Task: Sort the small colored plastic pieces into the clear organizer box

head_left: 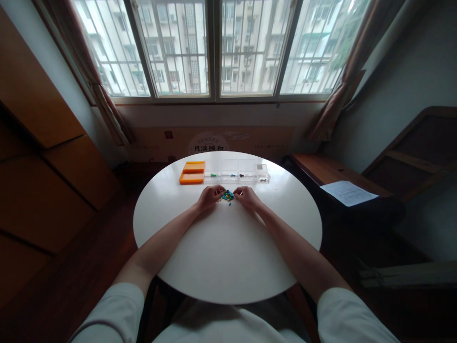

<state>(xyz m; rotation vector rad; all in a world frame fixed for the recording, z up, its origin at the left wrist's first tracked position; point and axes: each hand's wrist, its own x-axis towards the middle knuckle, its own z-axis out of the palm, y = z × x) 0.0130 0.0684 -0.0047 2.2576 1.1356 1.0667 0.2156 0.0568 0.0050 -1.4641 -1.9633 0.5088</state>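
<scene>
A small pile of tiny coloured pieces (pixel 227 195), blue, green, yellow and dark, lies on the white round table (pixel 228 247). At its left edge is my left hand (pixel 210 196), fingers bent and pinched together. My right hand (pixel 247 196) meets the pile from the right, thumb and fingertips also closed. Anything between the fingertips is too small to make out. One blue piece (pixel 230 204) lies just in front of the pile, and a few yellowish bits lie near my left fingers.
Behind the hands stands a row of open-lidded boxes: an orange case (pixel 192 178) at left, then clear boxes (pixel 228 166) holding a few green, blue, dark and pale pieces. To the right, a paper sheet (pixel 348 193) lies on a wooden bench (pixel 314 166). A barred window is ahead.
</scene>
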